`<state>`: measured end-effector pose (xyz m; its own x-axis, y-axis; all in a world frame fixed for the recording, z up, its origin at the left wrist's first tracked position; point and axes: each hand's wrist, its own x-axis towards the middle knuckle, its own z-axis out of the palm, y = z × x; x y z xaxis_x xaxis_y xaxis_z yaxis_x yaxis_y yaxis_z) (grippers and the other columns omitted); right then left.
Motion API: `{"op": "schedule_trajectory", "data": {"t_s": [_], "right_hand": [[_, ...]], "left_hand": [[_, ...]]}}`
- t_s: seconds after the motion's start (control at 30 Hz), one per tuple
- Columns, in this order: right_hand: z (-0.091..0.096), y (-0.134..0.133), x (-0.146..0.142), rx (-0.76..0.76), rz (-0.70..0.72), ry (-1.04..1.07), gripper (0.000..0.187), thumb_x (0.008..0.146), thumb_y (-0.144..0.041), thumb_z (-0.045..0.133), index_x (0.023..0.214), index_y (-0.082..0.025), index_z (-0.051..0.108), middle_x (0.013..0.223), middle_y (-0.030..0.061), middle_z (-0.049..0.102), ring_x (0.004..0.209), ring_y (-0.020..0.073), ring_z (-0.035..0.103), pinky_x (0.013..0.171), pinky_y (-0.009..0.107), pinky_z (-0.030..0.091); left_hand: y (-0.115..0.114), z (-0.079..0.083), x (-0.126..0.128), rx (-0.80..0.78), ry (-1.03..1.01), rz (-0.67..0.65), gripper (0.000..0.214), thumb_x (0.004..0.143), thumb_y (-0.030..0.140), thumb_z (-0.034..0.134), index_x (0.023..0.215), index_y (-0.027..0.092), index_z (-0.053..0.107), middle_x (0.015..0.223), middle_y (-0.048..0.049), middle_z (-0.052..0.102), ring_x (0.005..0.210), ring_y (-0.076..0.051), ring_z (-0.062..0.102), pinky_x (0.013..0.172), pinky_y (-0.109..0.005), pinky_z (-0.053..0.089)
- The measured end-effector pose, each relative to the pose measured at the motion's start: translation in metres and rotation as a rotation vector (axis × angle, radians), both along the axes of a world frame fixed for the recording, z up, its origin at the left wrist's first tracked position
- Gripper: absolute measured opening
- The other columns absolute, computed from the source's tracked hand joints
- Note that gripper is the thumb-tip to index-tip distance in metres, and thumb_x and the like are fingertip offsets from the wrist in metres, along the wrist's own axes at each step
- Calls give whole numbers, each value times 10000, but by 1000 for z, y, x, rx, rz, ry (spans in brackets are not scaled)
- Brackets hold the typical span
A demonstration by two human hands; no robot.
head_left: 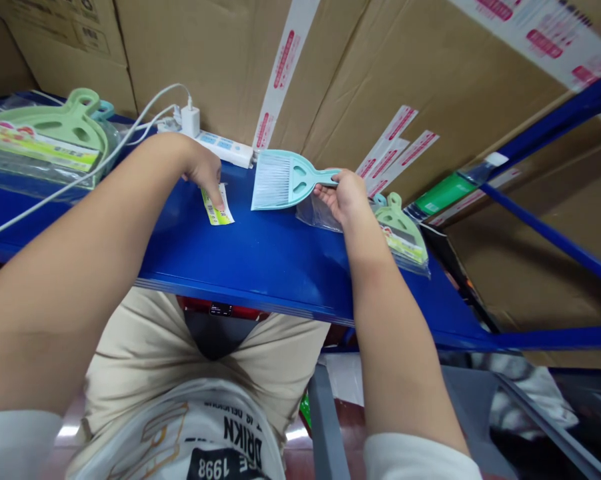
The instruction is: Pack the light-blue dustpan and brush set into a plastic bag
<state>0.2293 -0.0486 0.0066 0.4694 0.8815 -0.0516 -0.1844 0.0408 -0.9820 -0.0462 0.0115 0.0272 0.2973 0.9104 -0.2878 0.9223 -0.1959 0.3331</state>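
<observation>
My right hand grips the handle of a light blue hand brush, whose white bristles rest on the blue shelf. My left hand presses its fingertips on a small yellow and white paper label lying flat on the shelf, left of the brush. Under my right hand lies a clear plastic bag.
A bagged green dustpan set lies right of my right hand. A stack of bagged green dustpans sits at far left. A white power strip with charger and cables lies along the back. Cardboard boxes stand behind.
</observation>
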Motion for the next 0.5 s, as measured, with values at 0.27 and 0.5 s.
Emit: {"op": "schedule_trajectory", "data": {"t_s": [0.27, 0.5], "right_hand": [[8, -9, -8, -44, -54, 27, 222, 802, -51, 447, 872, -227, 563, 638, -20, 581, 522, 117, 563, 513, 199, 550], [4, -8, -2, -22, 17, -50, 231, 796, -35, 447, 880, -222, 553, 632, -11, 558, 546, 135, 570, 525, 221, 564]], "left_hand": [[-28, 11, 15, -35, -179, -55, 344, 532, -7, 885, 555, 245, 653, 562, 11, 620, 1052, -372, 724, 1158, -514, 509], [-19, 11, 6, -16, -189, -155, 327, 522, 59, 858, 749, 239, 705, 698, 28, 713, 1107, -341, 733, 1127, -472, 524]]}}
